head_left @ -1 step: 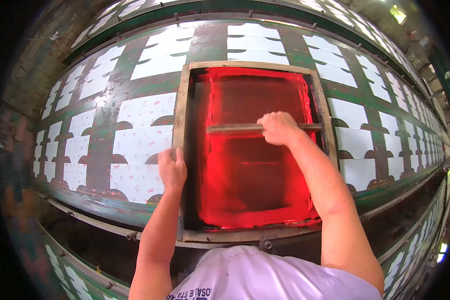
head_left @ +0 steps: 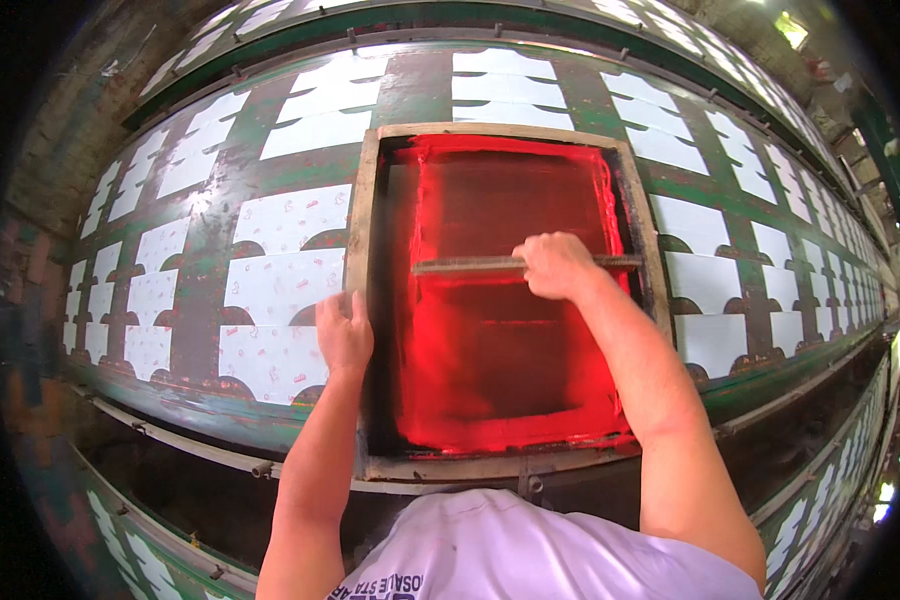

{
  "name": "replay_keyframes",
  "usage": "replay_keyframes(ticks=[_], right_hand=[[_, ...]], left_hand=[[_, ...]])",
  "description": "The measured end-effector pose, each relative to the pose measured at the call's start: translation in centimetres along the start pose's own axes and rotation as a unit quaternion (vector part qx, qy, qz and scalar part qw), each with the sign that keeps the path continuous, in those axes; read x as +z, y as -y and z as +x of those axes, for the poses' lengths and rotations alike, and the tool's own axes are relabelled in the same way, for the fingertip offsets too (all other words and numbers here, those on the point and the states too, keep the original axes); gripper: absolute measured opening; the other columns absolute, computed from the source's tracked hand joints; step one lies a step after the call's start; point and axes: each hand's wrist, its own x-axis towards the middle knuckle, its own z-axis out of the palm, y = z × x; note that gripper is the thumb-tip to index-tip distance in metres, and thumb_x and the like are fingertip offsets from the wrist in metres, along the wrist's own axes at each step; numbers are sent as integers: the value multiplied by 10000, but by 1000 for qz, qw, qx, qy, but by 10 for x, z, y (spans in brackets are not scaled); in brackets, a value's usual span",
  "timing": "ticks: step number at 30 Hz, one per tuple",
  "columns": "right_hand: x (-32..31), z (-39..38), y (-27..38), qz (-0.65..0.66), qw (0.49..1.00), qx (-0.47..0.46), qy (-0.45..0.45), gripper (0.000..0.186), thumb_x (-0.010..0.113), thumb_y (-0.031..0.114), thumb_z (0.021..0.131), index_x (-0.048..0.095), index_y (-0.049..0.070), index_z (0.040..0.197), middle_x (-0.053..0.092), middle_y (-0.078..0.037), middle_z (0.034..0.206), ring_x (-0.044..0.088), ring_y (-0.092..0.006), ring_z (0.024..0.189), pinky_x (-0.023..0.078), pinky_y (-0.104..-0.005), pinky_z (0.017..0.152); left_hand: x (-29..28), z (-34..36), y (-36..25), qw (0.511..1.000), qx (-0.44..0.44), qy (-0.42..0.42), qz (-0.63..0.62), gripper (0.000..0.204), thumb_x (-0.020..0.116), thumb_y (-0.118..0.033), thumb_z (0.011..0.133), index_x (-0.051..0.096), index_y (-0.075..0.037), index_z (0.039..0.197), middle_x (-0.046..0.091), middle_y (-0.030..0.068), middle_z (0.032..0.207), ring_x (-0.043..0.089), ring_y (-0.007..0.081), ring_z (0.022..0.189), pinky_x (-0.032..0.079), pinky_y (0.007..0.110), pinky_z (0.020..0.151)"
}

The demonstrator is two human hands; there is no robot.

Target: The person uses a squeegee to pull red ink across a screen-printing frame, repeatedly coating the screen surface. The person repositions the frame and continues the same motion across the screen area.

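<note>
A wooden-framed printing screen (head_left: 365,260) lies on the long table, its mesh coated with wet red ink (head_left: 500,370). A long wooden squeegee (head_left: 460,264) lies crosswise over the ink, above the middle of the screen. My right hand (head_left: 558,264) is closed on the squeegee near its centre-right. My left hand (head_left: 345,330) is open, fingers up and a little apart, at the outer left side of the screen's frame, next to the cut white pieces.
Rows of cut white fabric pieces (head_left: 290,225) cover the green table (head_left: 570,50), some with small red prints (head_left: 152,340). Rails with pegs (head_left: 190,450) run along its edges. Parallel tables with more white pieces (head_left: 130,540) stand behind and on my side; weathered walls close the sides.
My right hand and the squeegee have moved slightly toward me, down the screen. My left hand stays beside the frame.
</note>
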Motion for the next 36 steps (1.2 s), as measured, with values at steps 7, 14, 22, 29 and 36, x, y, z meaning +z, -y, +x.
replay_keyframes(ticks=[7,14,22,29,36], right_hand=[[27,-117,76,50,998,34,8,262,768,151,887,865,196,1127,810,-101,1084,809,-342,1024,657,-514,892],[56,-219,145,55,996,39,-51,266,735,91,855,851,180,1077,770,-89,1007,795,-327,980,650,-505,852],[74,-268,164,130,984,-21,-120,710,982,516,755,775,62,1261,707,-126,1230,656,-354,1187,564,-499,1058],[81,-297,116,227,955,-77,-175,520,868,472,930,773,71,1247,756,-151,1297,694,-354,1248,545,-526,1078],[91,-339,-23,210,913,170,-305,423,892,147,888,792,67,1291,716,-171,1388,656,-403,1320,536,-528,1137]], left_hand=[[2,5,-1,997,66,-23,-20,477,744,-351,1072,690,13,1376,696,219,1318,656,436,1257,539,526,1078],[1,3,-4,998,51,12,45,601,804,-445,1005,687,16,1372,702,244,1331,667,473,1276,560,564,1081],[-8,0,-15,991,16,39,129,607,835,-480,965,715,57,1222,708,294,1305,675,500,1267,559,583,1081],[-3,2,-21,979,-13,41,200,656,795,-579,980,736,35,1202,733,285,1280,721,487,1225,570,586,1051],[4,2,-30,968,-55,34,243,726,707,-672,1022,727,28,1216,736,263,1287,721,475,1228,569,588,1043]])
